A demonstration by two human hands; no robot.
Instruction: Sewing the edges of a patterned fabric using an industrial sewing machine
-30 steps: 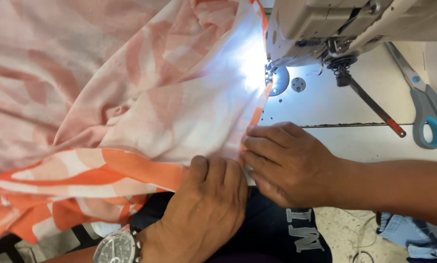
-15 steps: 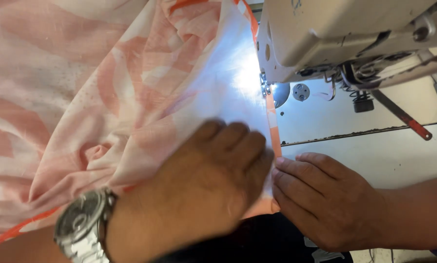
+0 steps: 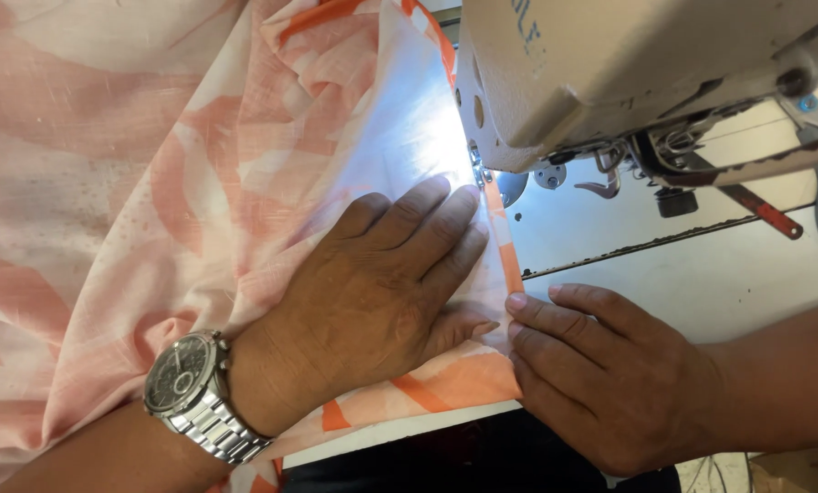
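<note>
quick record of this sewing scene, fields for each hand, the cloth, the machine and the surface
left hand: left hand flat on the cloth, fingers toward the needle; wristwatch on the wrist
right hand: right hand, fingertips at the cloth's orange edge
cloth: pink and orange fabric, brightly lit at the needle
machine: beige sewing machine above the edge
surface: white table

Left hand [image 3: 372, 301] lies flat, fingers spread (right hand [image 3: 609, 374] fingertips pressing beside it)
</note>
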